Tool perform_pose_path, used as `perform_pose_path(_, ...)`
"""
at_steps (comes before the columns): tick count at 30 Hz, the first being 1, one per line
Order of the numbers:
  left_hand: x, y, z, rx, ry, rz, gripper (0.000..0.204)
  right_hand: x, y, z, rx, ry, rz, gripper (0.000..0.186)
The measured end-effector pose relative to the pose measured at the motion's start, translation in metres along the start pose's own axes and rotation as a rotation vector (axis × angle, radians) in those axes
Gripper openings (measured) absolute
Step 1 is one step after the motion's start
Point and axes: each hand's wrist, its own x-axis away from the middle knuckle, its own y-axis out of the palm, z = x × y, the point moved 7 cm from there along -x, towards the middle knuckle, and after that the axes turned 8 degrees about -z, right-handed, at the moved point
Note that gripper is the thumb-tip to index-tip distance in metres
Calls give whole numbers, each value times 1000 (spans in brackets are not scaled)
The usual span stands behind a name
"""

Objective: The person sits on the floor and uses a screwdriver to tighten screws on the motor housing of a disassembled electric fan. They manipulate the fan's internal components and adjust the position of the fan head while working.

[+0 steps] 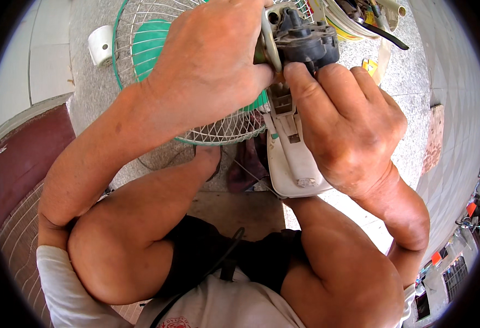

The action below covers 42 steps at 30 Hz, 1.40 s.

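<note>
Viewpoint: seen from the person's own head, looking down past bare knees to a speckled stone floor.

Left hand: raised in the upper middle of the picture, back of the hand toward the camera. Its fingers are curled over and closed on the left side of the fan motor assembly; the fingertips themselves are hidden behind the hand.

Right hand: just right of centre, back of the hand up. Its thumb presses against the lower front of the dark motor part, and the other fingers wrap shut around the right side and underneath.

Fan motor assembly: a dark grey plastic and metal block, held up between both hands near the top edge, touching both.

White housing: a long pale plastic shell hanging down from the motor, below the thumb and beside the right wrist, with a rounded lower end.

Fan guard: a round white wire grille with a green rim and green centre disc, lying on the floor behind the left hand, partly covered by it.

White cap: a small pale cylinder on the floor just left of the guard.

Loose parts: a heap of cables and plastic pieces at the upper right, too jumbled to tell apart.

Legs: bare knees and dark shorts fill the lower half.
</note>
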Motion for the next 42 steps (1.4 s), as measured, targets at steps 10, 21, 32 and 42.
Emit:
perform_pose_path(10,0,-2,5,4,-80,-34,48,-2,3,-1,-1,-61,27,37)
perform_pose_path(21,3,1,5,29,-29,4,47,2,4,-4,10,-107,53,44)
perform_pose_path(32,5,-1,17,-82,-59,7,49,4,3,-2,22,-105,-22,44)
perform_pose_path(42,4,-6,16,205,-83,115,53,2,4,-3,37,-125,8,44)
